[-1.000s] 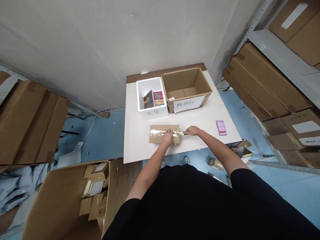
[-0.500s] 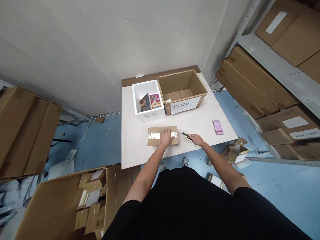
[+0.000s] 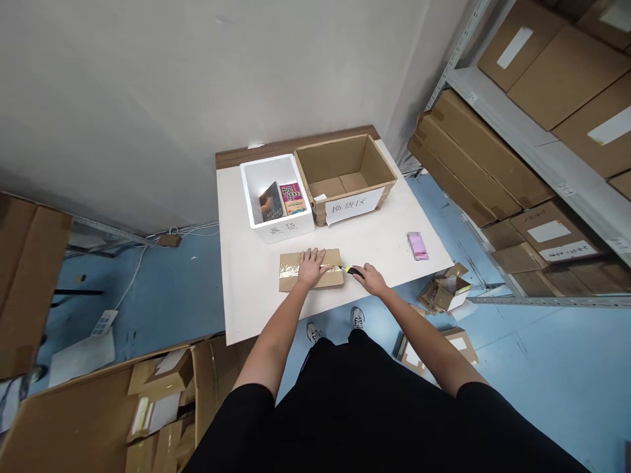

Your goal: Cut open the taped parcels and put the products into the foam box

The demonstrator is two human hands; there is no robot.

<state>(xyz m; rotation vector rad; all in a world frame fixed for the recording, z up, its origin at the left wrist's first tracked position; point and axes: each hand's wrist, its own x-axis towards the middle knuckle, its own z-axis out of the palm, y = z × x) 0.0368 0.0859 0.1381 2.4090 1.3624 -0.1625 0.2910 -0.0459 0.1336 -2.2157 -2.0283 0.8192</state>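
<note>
A small cardboard box (image 3: pixel 323 279) with clear tape along its top lies near the front edge of the white table (image 3: pixel 251 289). My left hand (image 3: pixel 310 266) rests on top of it with the fingers spread. In my right hand (image 3: pixel 371 278) is a utility knife (image 3: pixel 351 270) with a black and yellow handle. Its blade reaches the right end of the box, at the taped seam; how deep it sits I cannot tell.
Behind the box stand a white foam box (image 3: pixel 283 231) holding books (image 3: pixel 294 198) and an open carton (image 3: pixel 355 190) with a paper label. A blurred pink object (image 3: pixel 417 246) lies on the right. Shelves of cartons (image 3: pixel 493 157) flank the table; a large carton (image 3: pixel 197 394) stands lower left.
My right hand has brought the knife left to the end of the small box. My left hand's fingers have spread wider on it. The whole view has shifted somewhat.
</note>
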